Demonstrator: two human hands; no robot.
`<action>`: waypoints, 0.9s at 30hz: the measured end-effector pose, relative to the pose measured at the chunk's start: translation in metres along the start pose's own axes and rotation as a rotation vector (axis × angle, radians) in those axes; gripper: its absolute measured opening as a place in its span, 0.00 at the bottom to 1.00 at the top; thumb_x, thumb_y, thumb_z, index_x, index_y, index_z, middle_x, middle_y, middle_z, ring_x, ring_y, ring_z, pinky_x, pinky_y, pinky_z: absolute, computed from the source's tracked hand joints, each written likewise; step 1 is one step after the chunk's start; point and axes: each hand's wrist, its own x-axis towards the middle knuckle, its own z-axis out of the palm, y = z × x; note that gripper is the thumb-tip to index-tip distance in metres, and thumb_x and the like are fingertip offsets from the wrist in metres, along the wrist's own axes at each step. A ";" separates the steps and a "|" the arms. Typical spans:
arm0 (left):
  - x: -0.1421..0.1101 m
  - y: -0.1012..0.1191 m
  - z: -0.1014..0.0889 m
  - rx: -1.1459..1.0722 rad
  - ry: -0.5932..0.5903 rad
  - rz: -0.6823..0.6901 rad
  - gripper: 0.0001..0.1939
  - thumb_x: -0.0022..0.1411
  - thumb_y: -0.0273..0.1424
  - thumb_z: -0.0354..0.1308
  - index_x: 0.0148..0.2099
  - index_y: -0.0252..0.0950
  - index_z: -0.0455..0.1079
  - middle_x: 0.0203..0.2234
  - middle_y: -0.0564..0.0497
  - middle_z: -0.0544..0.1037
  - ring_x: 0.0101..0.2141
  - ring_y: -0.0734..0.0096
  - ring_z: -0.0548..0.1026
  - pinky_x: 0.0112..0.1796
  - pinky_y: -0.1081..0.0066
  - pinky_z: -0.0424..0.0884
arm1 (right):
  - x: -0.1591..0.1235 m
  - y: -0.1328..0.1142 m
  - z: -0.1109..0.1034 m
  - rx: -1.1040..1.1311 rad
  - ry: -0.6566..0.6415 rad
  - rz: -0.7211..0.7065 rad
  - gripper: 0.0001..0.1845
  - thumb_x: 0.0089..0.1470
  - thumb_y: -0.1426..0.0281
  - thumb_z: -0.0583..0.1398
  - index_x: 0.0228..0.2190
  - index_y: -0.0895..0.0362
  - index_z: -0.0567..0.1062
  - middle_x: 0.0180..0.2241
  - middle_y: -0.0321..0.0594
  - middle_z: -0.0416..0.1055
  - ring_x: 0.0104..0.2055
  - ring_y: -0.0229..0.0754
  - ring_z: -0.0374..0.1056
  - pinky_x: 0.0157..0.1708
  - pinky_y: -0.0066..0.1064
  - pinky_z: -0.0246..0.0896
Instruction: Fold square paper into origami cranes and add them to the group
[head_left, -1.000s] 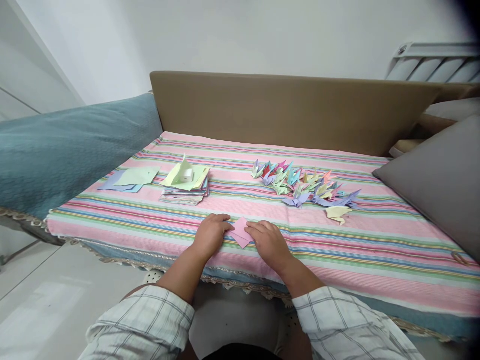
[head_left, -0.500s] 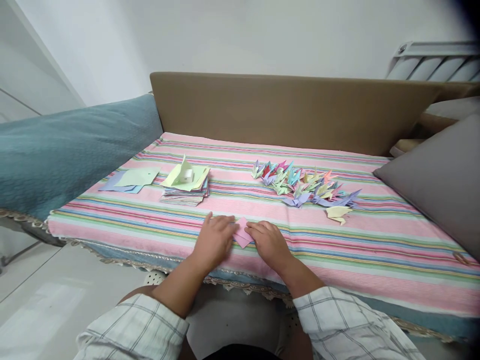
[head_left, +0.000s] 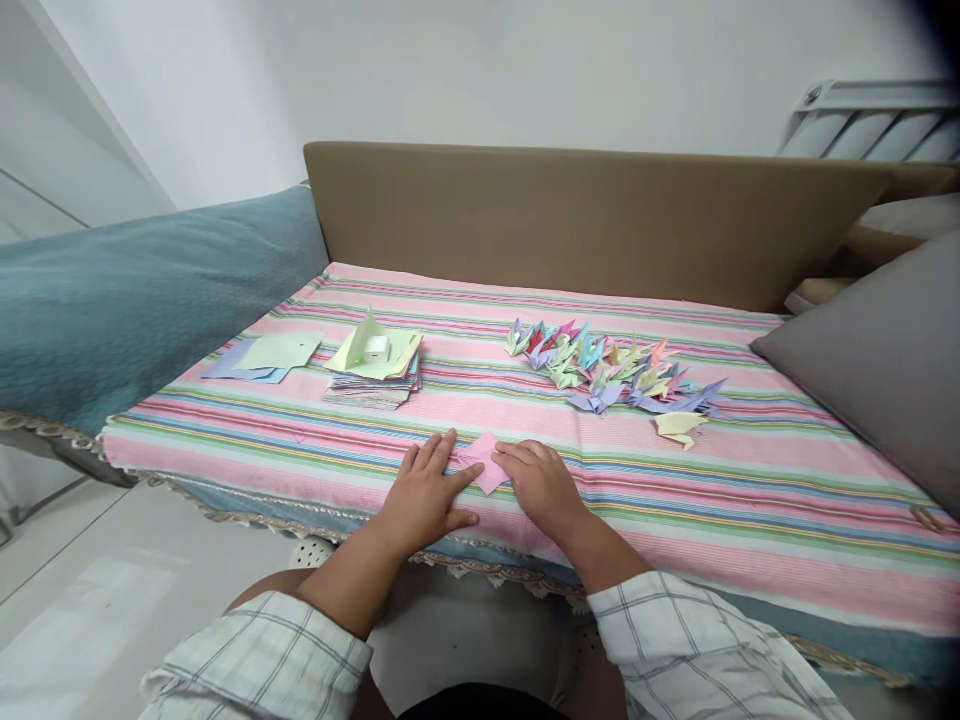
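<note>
Pink paper (head_left: 490, 476) lies at the lower centre of the head view, on a striped cloth (head_left: 465, 408). The left hand (head_left: 426, 492) is spread, one fingertip at the paper; the right hand (head_left: 541, 487), fingers bunched, covers its right corner, pinching or only pressing, hard to tell. Steady right-hand pressure should help the edges stay aligned.

This place looks to be a room in a home, probably a living room. The sofa (head_left: 585, 220) shows it: a pink striped cloth (head_left: 247, 430) covers its seat, and a blue cover (head_left: 172, 270) its left arm. A grey cushion (head_left: 877, 370) leans at the sofa's right end, a household radiator (head_left: 877, 94) is behind the sofa, and pale floor tiles (head_left: 75, 620) are in front of the sofa.
</note>
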 end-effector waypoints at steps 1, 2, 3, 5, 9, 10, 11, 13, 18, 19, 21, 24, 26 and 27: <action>0.000 -0.001 -0.002 -0.003 -0.009 -0.011 0.35 0.48 0.45 0.64 0.58 0.54 0.61 0.64 0.43 0.49 0.60 0.41 0.51 0.54 0.41 0.51 | 0.000 0.000 0.000 0.001 -0.001 0.002 0.19 0.56 0.76 0.53 0.47 0.51 0.73 0.51 0.37 0.69 0.47 0.44 0.61 0.46 0.37 0.55; 0.000 -0.003 -0.003 -0.006 -0.013 -0.019 0.34 0.48 0.44 0.65 0.58 0.54 0.61 0.64 0.43 0.50 0.60 0.41 0.52 0.53 0.41 0.52 | 0.000 0.000 0.000 0.002 -0.002 0.004 0.19 0.56 0.76 0.53 0.47 0.51 0.73 0.51 0.37 0.69 0.47 0.44 0.61 0.46 0.37 0.55; 0.000 -0.005 -0.004 -0.011 -0.010 -0.023 0.34 0.48 0.43 0.65 0.57 0.53 0.62 0.63 0.43 0.51 0.60 0.42 0.53 0.53 0.41 0.52 | 0.000 0.000 0.000 0.001 -0.002 0.004 0.19 0.55 0.77 0.53 0.47 0.51 0.73 0.51 0.37 0.69 0.47 0.44 0.61 0.46 0.37 0.55; -0.001 -0.011 -0.005 -0.023 0.007 -0.026 0.33 0.47 0.42 0.66 0.57 0.52 0.63 0.63 0.44 0.51 0.59 0.42 0.54 0.54 0.43 0.53 | 0.000 0.000 0.000 -0.002 -0.001 0.003 0.20 0.55 0.77 0.53 0.47 0.51 0.73 0.51 0.37 0.69 0.47 0.44 0.61 0.46 0.37 0.55; 0.001 -0.021 -0.011 -0.041 0.028 -0.051 0.29 0.47 0.42 0.65 0.53 0.46 0.68 0.62 0.43 0.56 0.58 0.45 0.57 0.54 0.48 0.57 | 0.001 0.001 0.001 -0.004 -0.004 -0.004 0.20 0.55 0.77 0.53 0.47 0.51 0.72 0.51 0.37 0.69 0.47 0.44 0.61 0.46 0.37 0.55; 0.003 -0.021 -0.013 -0.041 0.049 -0.057 0.25 0.49 0.43 0.64 0.50 0.44 0.71 0.60 0.42 0.58 0.58 0.46 0.58 0.53 0.48 0.58 | 0.001 0.001 0.001 -0.004 -0.002 -0.005 0.20 0.55 0.77 0.53 0.47 0.51 0.72 0.51 0.37 0.69 0.47 0.44 0.61 0.46 0.37 0.55; 0.004 -0.019 -0.015 -0.040 0.083 -0.059 0.20 0.52 0.42 0.62 0.47 0.42 0.73 0.58 0.42 0.62 0.56 0.47 0.61 0.53 0.48 0.58 | 0.001 0.001 0.001 -0.004 -0.001 -0.005 0.20 0.55 0.77 0.53 0.47 0.51 0.73 0.51 0.37 0.69 0.47 0.44 0.61 0.46 0.37 0.55; 0.008 -0.011 -0.016 -0.032 0.178 -0.037 0.13 0.59 0.37 0.55 0.43 0.39 0.74 0.54 0.42 0.69 0.54 0.51 0.65 0.54 0.47 0.57 | 0.001 0.001 0.001 -0.004 0.000 -0.004 0.19 0.55 0.76 0.54 0.46 0.51 0.73 0.51 0.37 0.69 0.47 0.44 0.61 0.46 0.37 0.55; 0.015 0.017 0.001 -0.083 0.203 0.231 0.20 0.62 0.29 0.49 0.56 0.34 0.61 0.55 0.43 0.67 0.57 0.57 0.62 0.56 0.51 0.56 | 0.001 -0.002 -0.003 0.024 0.007 -0.006 0.15 0.57 0.74 0.54 0.45 0.52 0.73 0.50 0.38 0.70 0.47 0.45 0.62 0.45 0.37 0.56; 0.016 0.021 0.006 -0.101 0.207 0.249 0.22 0.62 0.29 0.49 0.58 0.33 0.58 0.56 0.42 0.66 0.57 0.56 0.61 0.56 0.52 0.56 | 0.001 -0.002 -0.004 0.034 0.009 -0.004 0.15 0.57 0.73 0.54 0.44 0.53 0.74 0.50 0.38 0.70 0.47 0.45 0.62 0.45 0.37 0.56; 0.018 0.025 0.015 -0.136 0.223 0.260 0.25 0.61 0.31 0.51 0.59 0.31 0.55 0.56 0.38 0.65 0.57 0.56 0.61 0.55 0.52 0.59 | 0.001 -0.003 -0.004 0.057 0.014 0.004 0.14 0.56 0.74 0.54 0.44 0.53 0.74 0.49 0.39 0.70 0.47 0.45 0.62 0.46 0.37 0.57; 0.020 0.024 0.022 -0.136 0.239 0.269 0.25 0.61 0.32 0.51 0.59 0.30 0.55 0.54 0.36 0.67 0.55 0.55 0.64 0.54 0.53 0.61 | 0.002 0.000 -0.005 0.132 0.040 0.022 0.15 0.56 0.75 0.53 0.43 0.53 0.74 0.48 0.40 0.71 0.47 0.44 0.63 0.47 0.37 0.58; 0.021 0.022 0.024 -0.112 0.233 0.272 0.24 0.61 0.33 0.51 0.58 0.29 0.56 0.53 0.36 0.67 0.55 0.54 0.64 0.54 0.53 0.61 | 0.002 0.004 -0.005 0.208 0.072 0.039 0.15 0.57 0.75 0.53 0.43 0.54 0.75 0.46 0.40 0.72 0.47 0.43 0.63 0.48 0.37 0.58; 0.021 0.021 0.024 -0.101 0.226 0.275 0.23 0.61 0.33 0.51 0.57 0.29 0.58 0.54 0.36 0.67 0.55 0.53 0.64 0.54 0.53 0.61 | 0.001 0.007 -0.006 0.245 0.089 0.055 0.14 0.56 0.74 0.54 0.42 0.55 0.75 0.45 0.41 0.73 0.47 0.43 0.64 0.48 0.37 0.58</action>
